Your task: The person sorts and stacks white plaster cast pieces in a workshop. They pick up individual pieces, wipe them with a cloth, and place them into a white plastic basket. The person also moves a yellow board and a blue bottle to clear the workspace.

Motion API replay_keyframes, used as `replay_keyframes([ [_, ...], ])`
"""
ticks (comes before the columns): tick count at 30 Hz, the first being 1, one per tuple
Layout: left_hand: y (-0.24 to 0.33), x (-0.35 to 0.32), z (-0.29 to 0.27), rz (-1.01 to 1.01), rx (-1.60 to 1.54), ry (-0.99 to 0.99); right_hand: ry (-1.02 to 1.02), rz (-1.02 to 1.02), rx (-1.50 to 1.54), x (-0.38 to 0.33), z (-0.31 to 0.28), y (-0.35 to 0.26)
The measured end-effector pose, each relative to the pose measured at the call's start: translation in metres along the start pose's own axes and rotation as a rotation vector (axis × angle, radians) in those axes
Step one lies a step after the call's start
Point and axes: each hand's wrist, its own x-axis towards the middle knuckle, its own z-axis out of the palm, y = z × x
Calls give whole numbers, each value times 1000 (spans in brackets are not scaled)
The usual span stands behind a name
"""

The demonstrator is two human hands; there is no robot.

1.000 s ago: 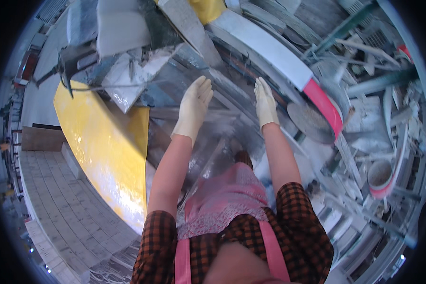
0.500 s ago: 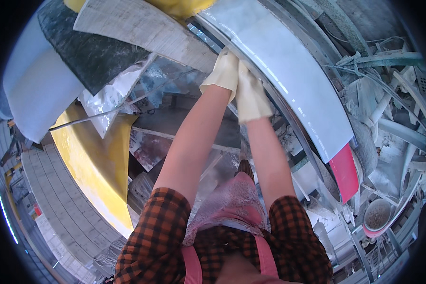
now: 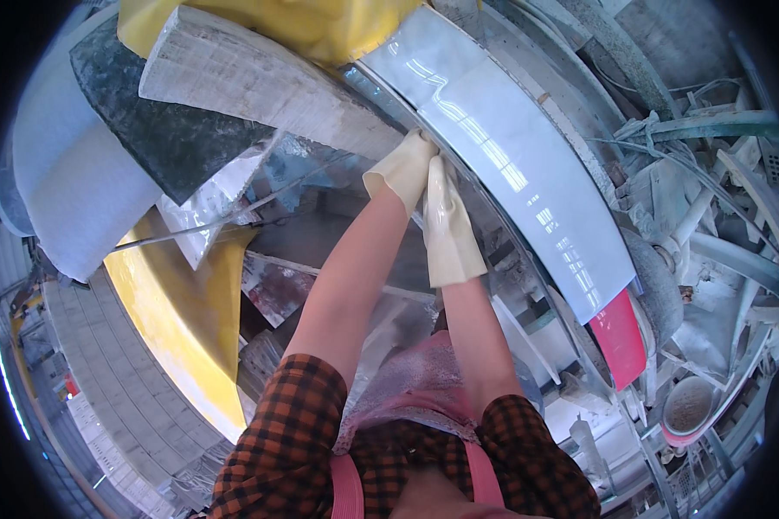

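Item count, as seen from beside the person:

- Gloved hands: two, the left hand [image 3: 404, 169] and the right hand [image 3: 448, 221], each in a cream rubber glove.
- Glossy pale blue-white slab [image 3: 511, 156]: one.
- Dark grey-green stone slab [image 3: 169, 130]: one.
- Rough white slab [image 3: 260, 86]: one.
- Yellow panels: two, one upper [image 3: 303, 22], one lower left [image 3: 177, 316].
- Red piece [image 3: 619, 337]: one.
- Round bowl [image 3: 688, 405]: one.

Slabs crowding both hands

The glossy white slab [image 3: 511, 164] is blocking the right hand [image 3: 448, 227]; the grey ribbed slab [image 3: 260, 86] is pressing above the left hand [image 3: 402, 169]; a gap is lying open beneath.
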Motion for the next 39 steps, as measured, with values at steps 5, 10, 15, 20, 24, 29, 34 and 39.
replay_keyframes([
  [5, 2, -27, 35, -34, 112, -25, 8, 19, 41, 1, -5, -11],
  [10, 25, -21, 9, -11, 99, -28, 25, 46, 59, -16, -8, 0],
  [15, 23, -11, 11, 42, 399, 55, -1, 83, 122, -5, -9, 3],
  [20, 27, -41, 13, -395, 71, -104, -32, 160, 250, 20, -9, -10],
  [24, 30, -57, -7, -232, -1058, 146, -55, 191, 306, 28, -7, -13],
  [29, 16, -55, -5, -179, -997, 216, -57, 229, 399, 30, 0, -15],
  [34, 4, -77, -12, -144, -743, 502, -33, 286, 844, 41, 14, -7],
  [39, 2, -103, -33, -164, -813, 511, -566, 433, 553, 80, 26, 16],
])
